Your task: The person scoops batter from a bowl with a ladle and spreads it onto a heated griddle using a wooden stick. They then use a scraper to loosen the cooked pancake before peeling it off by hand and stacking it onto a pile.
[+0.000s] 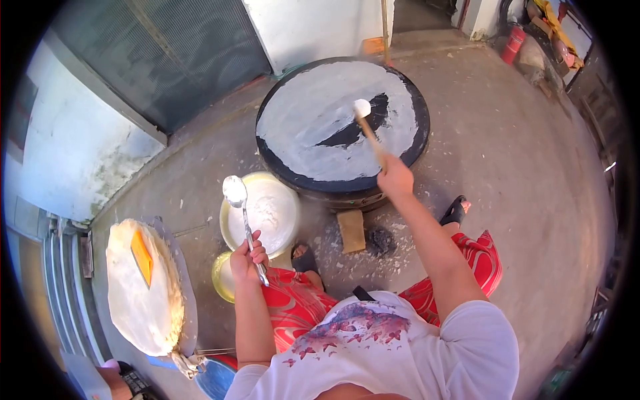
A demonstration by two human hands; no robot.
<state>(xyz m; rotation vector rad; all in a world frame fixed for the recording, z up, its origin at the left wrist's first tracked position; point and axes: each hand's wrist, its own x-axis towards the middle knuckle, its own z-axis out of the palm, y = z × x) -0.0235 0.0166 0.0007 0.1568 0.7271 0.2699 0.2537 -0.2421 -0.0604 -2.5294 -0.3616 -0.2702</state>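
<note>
The griddle (343, 137) and batter (267, 212) show a cooking area.

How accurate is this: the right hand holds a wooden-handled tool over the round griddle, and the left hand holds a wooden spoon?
One slip: the head view shows the spoon in the left hand is metal, not wooden. The right hand does hold the wooden-handled tool over the griddle.

No lettering, label, brand, number or sign can be read across this work area, with any print on the red cylinder (513, 45) too small to decipher.
</note>
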